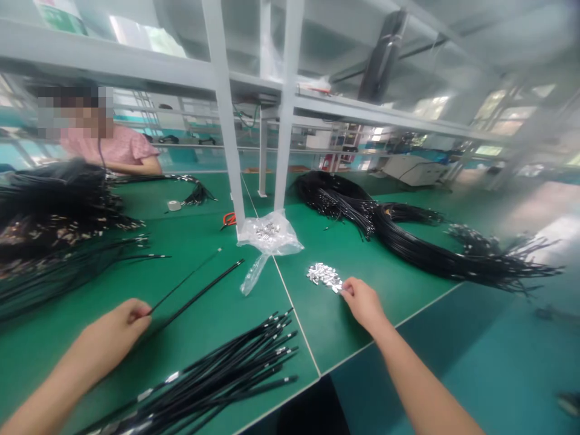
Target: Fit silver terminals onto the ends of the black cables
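Note:
My left hand (120,329) is closed on a thin black cable (188,277), whose light-coloured tip points away to the right. A thicker black cable (203,291) lies just beside it, running back under the hand. With fingertips pinched, my right hand (360,299) touches the near edge of a small heap of silvery metal pieces (322,275). Whether a piece is between those fingers is hidden. Behind the heap lies a clear plastic bag (274,232) with more small metal pieces in it. A bundle of black cables (226,362) with silvery ends lies closest to me.
A large pile of black cables (58,205) covers the left side; coiled cables (408,244) lie on the right. White shelf posts (226,121) rise from the green table (362,338). An orange-handled tool (229,219) and a white roll (173,205) lie further back. Another person (122,145) sits opposite.

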`<state>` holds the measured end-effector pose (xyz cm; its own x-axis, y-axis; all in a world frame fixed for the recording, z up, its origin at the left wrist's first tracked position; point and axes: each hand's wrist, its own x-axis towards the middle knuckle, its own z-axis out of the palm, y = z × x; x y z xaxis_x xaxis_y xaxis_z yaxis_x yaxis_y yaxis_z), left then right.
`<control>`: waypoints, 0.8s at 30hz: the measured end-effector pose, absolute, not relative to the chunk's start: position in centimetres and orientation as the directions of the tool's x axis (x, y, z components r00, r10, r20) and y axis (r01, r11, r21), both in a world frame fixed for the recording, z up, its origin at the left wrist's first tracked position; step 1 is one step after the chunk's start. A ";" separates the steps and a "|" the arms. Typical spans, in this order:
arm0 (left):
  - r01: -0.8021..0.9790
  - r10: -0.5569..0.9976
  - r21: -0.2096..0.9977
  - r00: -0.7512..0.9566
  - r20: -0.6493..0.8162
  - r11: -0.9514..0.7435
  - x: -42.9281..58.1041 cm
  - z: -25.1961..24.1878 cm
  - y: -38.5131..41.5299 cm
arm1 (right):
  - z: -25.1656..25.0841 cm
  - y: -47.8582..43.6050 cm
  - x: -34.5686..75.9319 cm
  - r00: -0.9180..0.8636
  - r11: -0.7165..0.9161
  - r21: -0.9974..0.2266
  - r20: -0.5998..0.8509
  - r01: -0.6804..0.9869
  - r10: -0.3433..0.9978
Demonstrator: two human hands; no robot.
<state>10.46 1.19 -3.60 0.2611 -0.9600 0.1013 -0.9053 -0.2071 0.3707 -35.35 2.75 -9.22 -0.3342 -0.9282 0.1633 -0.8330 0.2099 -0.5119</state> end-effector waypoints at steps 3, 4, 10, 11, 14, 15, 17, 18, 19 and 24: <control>-0.797 -0.990 0.595 0.137 0.009 -0.105 9.3 -1.0 2.3 | -9.0 2.5 -35.3 -0.324 0.213 -0.506 0.141 -0.836 -0.935; -0.764 -0.997 0.642 0.076 -0.006 -0.062 8.5 -0.1 2.9 | -9.0 2.5 -35.3 -0.321 0.214 -0.504 0.137 -0.837 -0.937; -0.733 -0.984 0.658 -0.156 0.087 0.174 1.1 2.6 7.8 | -7.9 3.5 -34.7 -0.318 0.191 -0.556 0.141 -0.809 -0.937; -0.712 -0.975 0.669 -0.196 0.106 0.216 -0.1 2.6 8.6 | -7.5 4.0 -34.4 -0.320 0.183 -0.576 0.144 -0.797 -0.937; -0.663 -0.948 0.680 -0.265 0.176 0.311 -2.4 2.2 10.4 | -6.2 5.8 -32.6 -0.255 0.085 -0.744 0.117 -0.662 -0.960; -0.657 -0.943 0.680 -0.270 0.192 0.327 -2.8 1.9 10.8 | -5.6 6.5 -31.6 -0.209 0.040 -0.827 0.094 -0.561 -0.973; -0.647 -0.939 0.682 -0.271 0.213 0.341 -3.1 1.5 11.4 | -4.7 8.1 -29.2 -0.094 -0.006 -0.956 0.035 -0.294 -0.995; -0.641 -0.936 0.684 -0.274 0.220 0.348 -3.2 1.4 11.6 | -4.2 8.8 -27.9 -0.037 0.003 -0.988 0.003 -0.155 -0.999; -0.633 -0.932 0.686 -0.279 0.231 0.359 -3.2 1.2 11.9 | -3.8 9.5 -26.6 0.016 0.029 -0.999 -0.030 -0.033 -0.999; -0.635 -0.910 0.652 -0.281 0.303 0.414 -3.7 0.8 12.8 | -2.8 11.4 -22.6 0.199 0.162 -0.906 -0.089 0.390 -0.976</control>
<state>-3.67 12.77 0.81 -0.2813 -0.9105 0.3032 -0.6353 0.4135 0.6522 -22.63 11.43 -2.78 0.1989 -0.9760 -0.0885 0.3902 0.1617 -0.9064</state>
